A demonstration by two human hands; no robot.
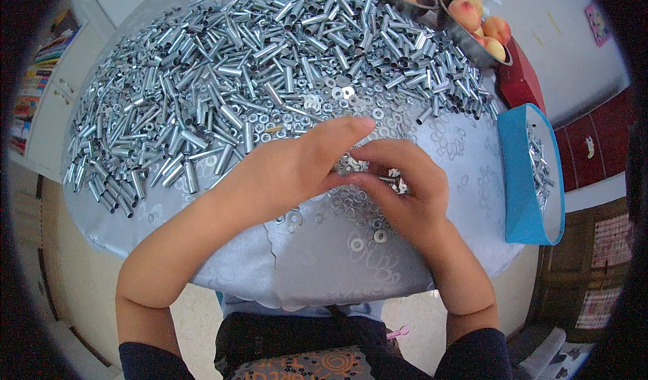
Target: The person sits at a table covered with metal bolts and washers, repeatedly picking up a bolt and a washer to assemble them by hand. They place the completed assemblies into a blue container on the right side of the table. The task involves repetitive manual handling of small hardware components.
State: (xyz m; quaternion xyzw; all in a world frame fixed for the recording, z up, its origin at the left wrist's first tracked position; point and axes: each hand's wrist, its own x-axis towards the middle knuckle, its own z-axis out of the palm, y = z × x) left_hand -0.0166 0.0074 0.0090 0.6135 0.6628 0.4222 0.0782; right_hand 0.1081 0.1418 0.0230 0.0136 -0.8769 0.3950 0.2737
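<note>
Small metal rod [389, 179] lay inside right hand [424, 190], nearer that hand, long axis roughly sideways, washers [403, 185] beside it. Right hand curled round these pieces. Left hand [300, 164] just leftward, partly open; its hold hidden, could not tell. Tubes [270, 93] heaped beyond on worktop [469, 235].

Metal pieces [401, 184] within the curled hands [422, 190], largely out of sight, exact kind and number unclear.
</note>
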